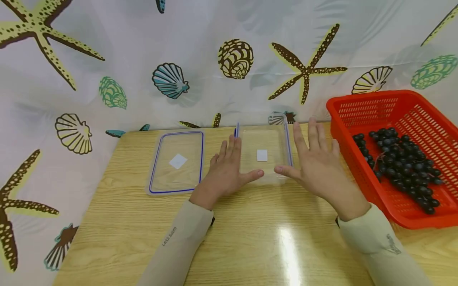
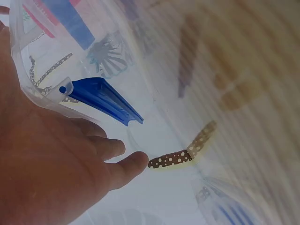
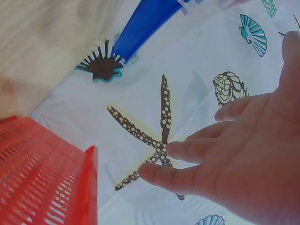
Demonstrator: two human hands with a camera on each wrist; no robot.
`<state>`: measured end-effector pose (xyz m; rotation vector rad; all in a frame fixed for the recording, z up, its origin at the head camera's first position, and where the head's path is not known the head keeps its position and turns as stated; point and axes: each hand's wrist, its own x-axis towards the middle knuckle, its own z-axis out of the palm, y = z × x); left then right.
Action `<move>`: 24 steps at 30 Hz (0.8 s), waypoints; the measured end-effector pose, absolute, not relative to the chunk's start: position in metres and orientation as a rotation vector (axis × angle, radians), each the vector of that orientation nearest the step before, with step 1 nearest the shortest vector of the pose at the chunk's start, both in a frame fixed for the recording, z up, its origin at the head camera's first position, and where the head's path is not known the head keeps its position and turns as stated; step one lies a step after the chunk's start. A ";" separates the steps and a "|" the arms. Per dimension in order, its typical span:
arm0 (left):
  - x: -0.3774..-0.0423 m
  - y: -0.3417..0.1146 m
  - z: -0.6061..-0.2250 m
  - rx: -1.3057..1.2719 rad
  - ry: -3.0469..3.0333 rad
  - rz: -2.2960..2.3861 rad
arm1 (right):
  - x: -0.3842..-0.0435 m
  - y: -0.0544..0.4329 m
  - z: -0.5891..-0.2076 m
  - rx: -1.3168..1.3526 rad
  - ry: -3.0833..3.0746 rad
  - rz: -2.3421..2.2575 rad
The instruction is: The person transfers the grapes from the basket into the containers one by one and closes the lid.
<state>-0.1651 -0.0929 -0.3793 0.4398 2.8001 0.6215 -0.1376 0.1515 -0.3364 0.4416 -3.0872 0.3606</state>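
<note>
Nearest, two pale sleeves [image 1: 180, 242] reached in across the wood-grain worktop [image 1: 243, 246]. The left hand [image 1: 227, 171] was held with its fingers extended and its thumb out to the side, by the left wall of a clear plastic food container [image 1: 250, 143]. The right hand [image 1: 320, 167] was spread wide beside the opposite wall, its thumb pointing toward the other thumb. Neither hand gripped anything; whether either touched the container could not be told.

The container stood between the hands, open at the top, with a square white label [image 1: 262, 155] showing and a blue clip [image 2: 105, 98] at its side in the left wrist view. Its blue-edged lid [image 1: 175, 178] lay flat on the worktop, left of the left hand. To the right stood a red plastic basket [image 1: 418, 222] holding bunches of black grapes [image 1: 404, 159].

Judging by this, the work was at an early stage: the lid was off, but no grapes were in the container, and filling and closing seemed left to do. Beyond hung a seashell-and-starfish-printed cloth [image 1: 200, 35].
</note>
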 end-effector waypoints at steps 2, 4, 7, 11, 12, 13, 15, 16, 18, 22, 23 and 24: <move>-0.165 -0.093 -0.380 0.438 2.799 0.623 | -0.135 0.153 -0.333 0.445 -3.077 0.347; -0.165 -0.093 -0.380 0.434 2.800 0.620 | -0.133 0.154 -0.328 0.447 -3.074 0.344; -0.165 -0.093 -0.380 0.428 2.802 0.616 | -0.129 0.157 -0.321 0.456 -3.076 0.370; -0.165 -0.093 -0.380 0.422 2.804 0.617 | -0.123 0.161 -0.312 0.464 -3.072 0.409; -0.165 -0.093 -0.379 0.422 2.804 0.618 | -0.122 0.162 -0.310 0.463 -3.071 0.414; -0.165 -0.093 -0.379 0.421 2.803 0.618 | -0.120 0.163 -0.308 0.460 -3.070 0.419; -0.165 -0.092 -0.378 0.422 2.803 0.615 | -0.118 0.165 -0.305 0.457 -3.067 0.414; -0.165 -0.092 -0.378 0.423 2.804 0.612 | -0.117 0.166 -0.303 0.455 -3.065 0.409; -0.165 -0.092 -0.378 0.426 2.806 0.613 | -0.116 0.167 -0.300 0.449 -3.060 0.395; -0.165 -0.092 -0.379 0.423 2.807 0.609 | -0.113 0.171 -0.296 0.451 -3.042 0.384; -0.165 -0.092 -0.379 0.423 2.807 0.611 | -0.112 0.172 -0.295 0.453 -3.040 0.386; -0.165 -0.092 -0.380 0.421 2.807 0.610 | -0.112 0.173 -0.293 0.454 -3.041 0.390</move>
